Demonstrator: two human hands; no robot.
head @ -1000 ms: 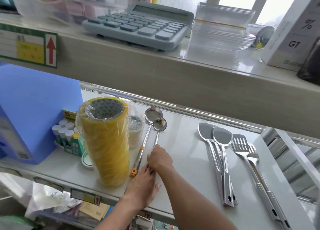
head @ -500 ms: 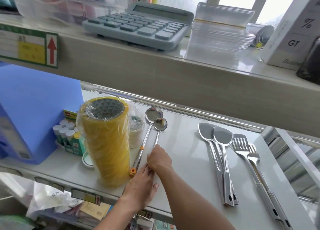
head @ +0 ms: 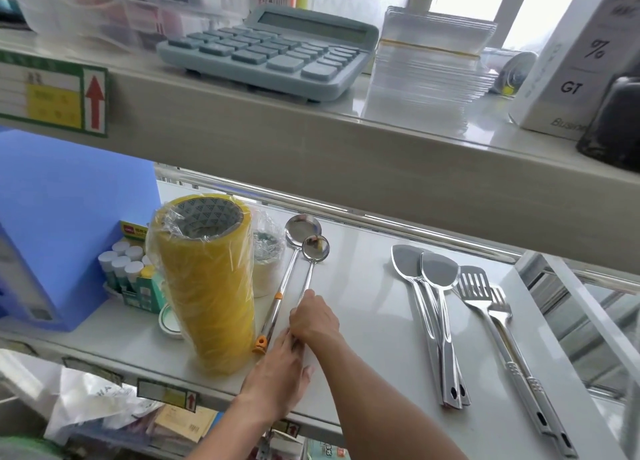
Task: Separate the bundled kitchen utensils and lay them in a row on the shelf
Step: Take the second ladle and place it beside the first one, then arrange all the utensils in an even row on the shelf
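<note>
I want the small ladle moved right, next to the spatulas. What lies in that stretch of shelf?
Nothing visible. The right hand holds the small ladle by its handle, and the shelf between it and the spatulas is bare. The large ladle and yellow tape stack sit on its other side.

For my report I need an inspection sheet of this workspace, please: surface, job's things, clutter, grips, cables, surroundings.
Surface: white shelf, glossy.
Job's things: two ladles side by side, bowls overlapping; two solid turners overlapping; slotted turner and fork overlapping.
Clutter: yellow tape stack, glue sticks, blue box.
Grips: right hand holds the smaller ladle's handle; left hand touches its end.
Cables: nothing seen.
Surroundings: calculator on upper shelf.
</note>
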